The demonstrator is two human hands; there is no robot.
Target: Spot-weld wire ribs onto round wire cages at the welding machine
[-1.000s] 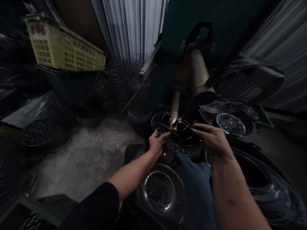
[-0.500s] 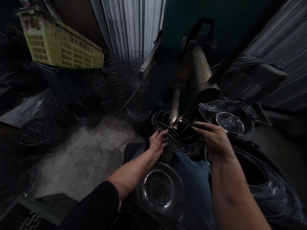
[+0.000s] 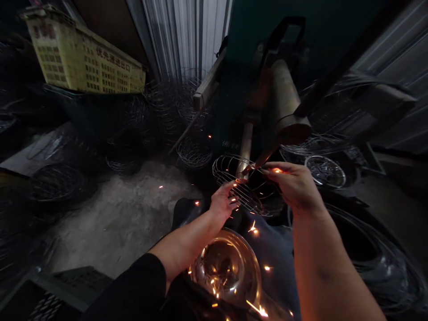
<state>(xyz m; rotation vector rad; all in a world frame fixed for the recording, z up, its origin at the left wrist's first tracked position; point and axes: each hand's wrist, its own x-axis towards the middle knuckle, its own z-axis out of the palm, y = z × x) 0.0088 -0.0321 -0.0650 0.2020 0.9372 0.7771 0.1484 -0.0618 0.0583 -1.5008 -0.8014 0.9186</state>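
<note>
A round wire basket [image 3: 249, 203] is held tilted at the tips of a spot welder. My left hand [image 3: 223, 200] grips its near left side, the fingers closed around the wires. My right hand [image 3: 294, 183] pinches at the basket's right edge; exactly which wire lies between its fingertips is hidden. The welder's lower electrode post [image 3: 246, 142] reaches into the basket, and a dark upper electrode arm [image 3: 267, 156] meets it at the wires. Bright orange sparks fly from there over both hands. Below my left forearm, a shiny metal bowl [image 3: 227, 263] holds small pieces I cannot make out.
The welder's thick cylinder [image 3: 286, 93] juts out above my right hand. A yellow crate [image 3: 90, 62] stands at the back left. Wire baskets [image 3: 194, 154] lie stacked behind, and a round wire piece [image 3: 324, 171] sits to the right. A wire coil [image 3: 377, 263] lies at lower right.
Sparks have burst out at the electrode tips and lit the bowl and hands orange. The upper electrode looks closer to the lower one. Both hands keep their hold, the right shifted slightly left.
</note>
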